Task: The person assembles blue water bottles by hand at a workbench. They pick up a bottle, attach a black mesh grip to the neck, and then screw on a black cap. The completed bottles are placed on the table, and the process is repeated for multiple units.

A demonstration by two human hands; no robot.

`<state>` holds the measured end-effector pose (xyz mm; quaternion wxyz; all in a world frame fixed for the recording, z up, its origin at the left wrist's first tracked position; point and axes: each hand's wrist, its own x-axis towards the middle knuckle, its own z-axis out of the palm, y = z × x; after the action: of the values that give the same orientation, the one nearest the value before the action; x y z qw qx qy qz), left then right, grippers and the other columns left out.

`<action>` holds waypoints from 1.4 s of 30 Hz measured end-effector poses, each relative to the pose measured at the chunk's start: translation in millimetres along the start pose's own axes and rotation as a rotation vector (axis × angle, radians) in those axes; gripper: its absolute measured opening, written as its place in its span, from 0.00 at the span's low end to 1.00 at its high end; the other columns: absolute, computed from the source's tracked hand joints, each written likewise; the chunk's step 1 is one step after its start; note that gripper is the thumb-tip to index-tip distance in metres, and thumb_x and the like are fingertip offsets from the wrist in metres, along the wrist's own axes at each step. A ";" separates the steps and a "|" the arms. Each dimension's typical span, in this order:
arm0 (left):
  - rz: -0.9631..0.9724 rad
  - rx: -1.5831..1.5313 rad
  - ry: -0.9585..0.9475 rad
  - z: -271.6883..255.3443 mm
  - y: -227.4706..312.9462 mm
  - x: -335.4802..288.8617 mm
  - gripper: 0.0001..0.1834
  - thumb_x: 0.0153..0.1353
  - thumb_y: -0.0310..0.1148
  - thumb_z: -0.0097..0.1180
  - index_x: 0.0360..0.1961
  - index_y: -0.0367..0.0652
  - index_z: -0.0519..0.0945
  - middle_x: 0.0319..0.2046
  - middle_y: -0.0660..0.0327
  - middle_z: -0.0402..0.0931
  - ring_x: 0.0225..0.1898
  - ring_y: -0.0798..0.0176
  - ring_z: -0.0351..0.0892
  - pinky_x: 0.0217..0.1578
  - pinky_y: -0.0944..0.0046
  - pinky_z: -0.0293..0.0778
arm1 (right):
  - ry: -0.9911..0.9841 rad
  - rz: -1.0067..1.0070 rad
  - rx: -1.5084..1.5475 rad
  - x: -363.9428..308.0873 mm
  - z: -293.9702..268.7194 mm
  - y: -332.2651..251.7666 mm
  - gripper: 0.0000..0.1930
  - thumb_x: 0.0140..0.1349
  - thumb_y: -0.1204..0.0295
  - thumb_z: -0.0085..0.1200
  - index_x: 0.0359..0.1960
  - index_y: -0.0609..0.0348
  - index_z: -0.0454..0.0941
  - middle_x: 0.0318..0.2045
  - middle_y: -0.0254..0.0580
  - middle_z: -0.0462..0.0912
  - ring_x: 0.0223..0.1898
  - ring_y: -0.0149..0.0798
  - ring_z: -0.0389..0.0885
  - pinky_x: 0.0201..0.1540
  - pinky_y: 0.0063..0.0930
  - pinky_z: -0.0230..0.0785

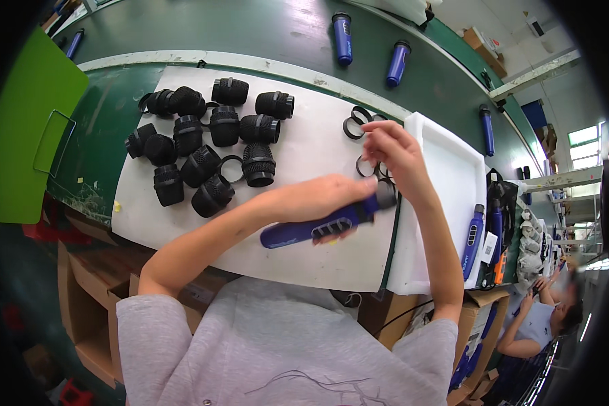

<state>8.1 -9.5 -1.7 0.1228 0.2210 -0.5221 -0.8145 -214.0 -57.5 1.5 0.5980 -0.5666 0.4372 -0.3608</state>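
Note:
My left hand (335,196) is wrapped round a blue microphone handle (291,234), which lies slantwise over the near right part of the white sheet. The handle has a dark button panel, and its black end points up and right. My right hand (394,154) is raised above and right of that end, fingers bent and drawn together. Whatever the fingertips hold, if anything, is too blurred to make out. Close to them are several thin black rings (346,128), some partly hidden by the hand. To the left, several black mesh microphone heads (224,126) lie in a cluster.
A white foam tray (446,135) stands at right with another blue microphone handle (473,241) at its edge. More blue handles (342,40) rest on the green belt beyond the rail. A green panel (27,128) stands at left. Cardboard boxes (91,304) sit below; another person works far right.

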 end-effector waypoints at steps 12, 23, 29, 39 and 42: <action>-0.180 0.417 -0.401 12.5 -0.7 -8.0 0.22 0.61 0.50 0.66 0.36 0.38 0.78 0.16 0.66 0.73 0.15 0.71 0.73 0.17 0.67 0.65 | -0.450 -0.699 -1.290 34.2 114.9 3.4 0.32 0.57 0.72 0.66 0.65 0.41 0.72 0.41 0.43 0.77 0.30 0.46 0.80 0.34 0.38 0.77; -0.108 0.338 0.020 -0.8 11.6 -7.4 0.19 0.61 0.42 0.66 0.36 0.37 0.76 0.18 0.64 0.74 0.17 0.70 0.75 0.19 0.67 0.71 | 0.018 -0.338 -0.711 -15.7 2.7 -28.9 0.30 0.50 0.75 0.72 0.56 0.59 0.74 0.48 0.38 0.84 0.48 0.34 0.83 0.39 0.23 0.73; -0.137 0.313 0.307 -16.0 -1.1 4.3 0.25 0.56 0.50 0.66 0.36 0.35 0.77 0.24 0.59 0.76 0.18 0.67 0.76 0.19 0.66 0.73 | -0.016 -0.152 -0.291 -45.8 -46.9 -8.3 0.28 0.52 0.69 0.72 0.56 0.59 0.79 0.46 0.37 0.80 0.46 0.32 0.80 0.42 0.24 0.74; -0.188 0.439 0.276 -1.8 3.5 5.2 0.23 0.55 0.46 0.66 0.36 0.34 0.78 0.17 0.61 0.74 0.16 0.68 0.75 0.18 0.67 0.71 | -0.223 -0.041 -0.296 -57.0 -16.5 1.2 0.31 0.52 0.69 0.75 0.59 0.59 0.78 0.46 0.35 0.76 0.47 0.31 0.82 0.50 0.26 0.77; -0.189 0.466 0.273 2.4 5.4 4.6 0.23 0.54 0.46 0.66 0.36 0.33 0.78 0.19 0.60 0.75 0.17 0.67 0.76 0.19 0.66 0.72 | -0.227 -0.050 -0.248 -59.0 -7.9 6.6 0.34 0.51 0.69 0.77 0.60 0.60 0.76 0.47 0.36 0.76 0.51 0.33 0.83 0.54 0.29 0.78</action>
<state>2.7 -11.9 3.0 0.0613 0.3987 -0.6510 -0.6431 -242.8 -5.1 1.9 0.5599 -0.6838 0.3937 -0.2527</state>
